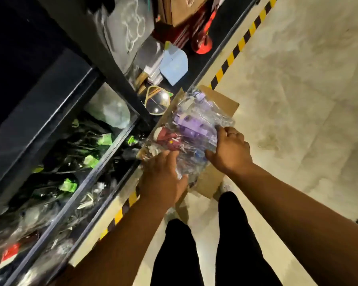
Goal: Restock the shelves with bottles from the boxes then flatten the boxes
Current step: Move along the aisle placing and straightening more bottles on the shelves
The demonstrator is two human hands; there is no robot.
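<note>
- Had the bundle of bottles (192, 131), purple and maroon ones in crinkly clear wrap, right above the open cardboard box (221, 100) on the floor, just beside the shelf.
- Gripped it from both sides: left hand (163, 176) curled over the near-left end with the thumb tucked underneath, right hand (229, 149) clutching the wrap on the right, fingers curled in.
- Couldn't tell if the bundle was fully lifted or resting on whatever was left in the box, too much glare and blur on the plastic.
- Spotted the shelf compartment (46, 112) to the left already holding a load of dark bottles (70, 153) with green tags, so looked partly stocked.
- Reckoned it was mid-job at best: this bundle not yet on the shelf and the box not flattened. Also saw a second box (180, 11) further along.
- Noticed yellow-black tape (236, 48) running along the shelf base, and black trousers (232, 234) at the bottom.
</note>
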